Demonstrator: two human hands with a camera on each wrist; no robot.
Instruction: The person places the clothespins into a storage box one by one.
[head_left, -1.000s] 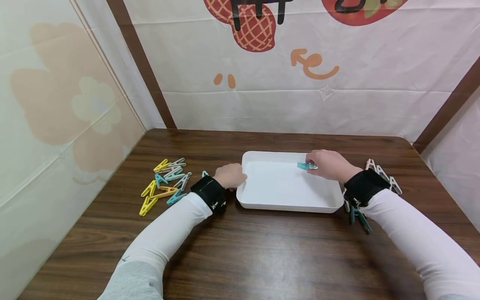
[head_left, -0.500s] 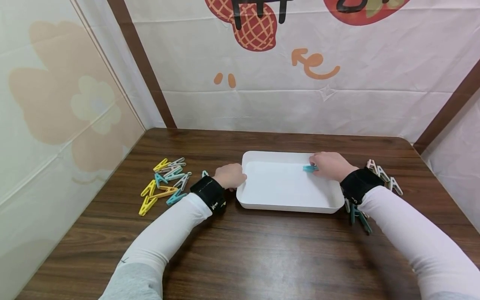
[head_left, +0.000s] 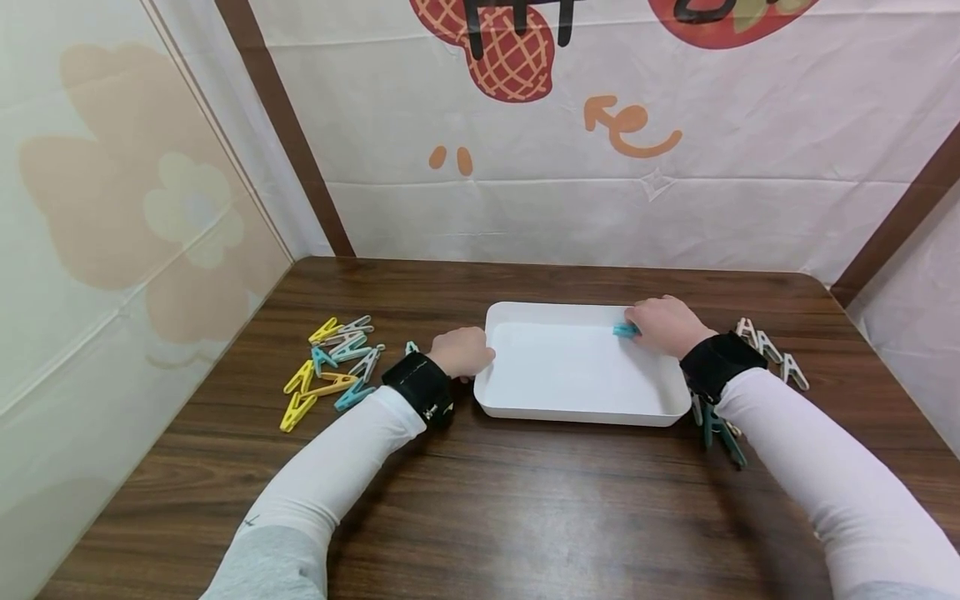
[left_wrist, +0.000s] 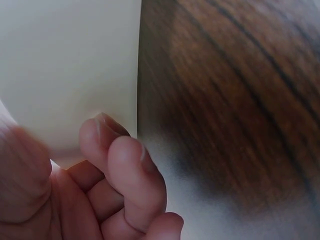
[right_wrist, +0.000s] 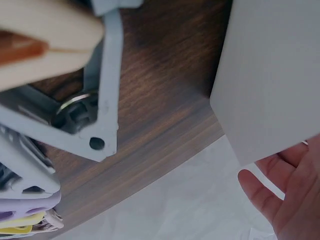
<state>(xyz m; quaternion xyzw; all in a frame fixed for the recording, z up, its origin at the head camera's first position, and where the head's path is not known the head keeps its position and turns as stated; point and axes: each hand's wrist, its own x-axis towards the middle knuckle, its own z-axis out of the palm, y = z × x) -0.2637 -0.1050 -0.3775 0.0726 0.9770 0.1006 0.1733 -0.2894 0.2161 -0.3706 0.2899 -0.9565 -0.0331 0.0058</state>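
Note:
A white tray [head_left: 577,375] sits on the brown table. My left hand [head_left: 461,352] grips its left edge; in the left wrist view, the fingers [left_wrist: 135,170] are curled against the pale tray wall [left_wrist: 70,65]. Over the tray's right far part, my right hand [head_left: 667,323] pinches a blue clothespin [head_left: 626,331], of which only the end shows past the fingers. In the right wrist view that clothespin is hidden behind the tray wall [right_wrist: 270,75], with part of the right hand [right_wrist: 280,190] below it.
Yellow, blue, grey and orange clothespins [head_left: 330,379] lie scattered left of the tray. More clothespins lie to its right, some white [head_left: 793,371] and some dark green [head_left: 723,437], partly under the right wrist. A printed cloth wall [head_left: 525,217] stands behind the table.
My right hand has moved slightly right with the blue clothespin, toward the tray's far right corner. The left hand has stayed on the tray's edge.

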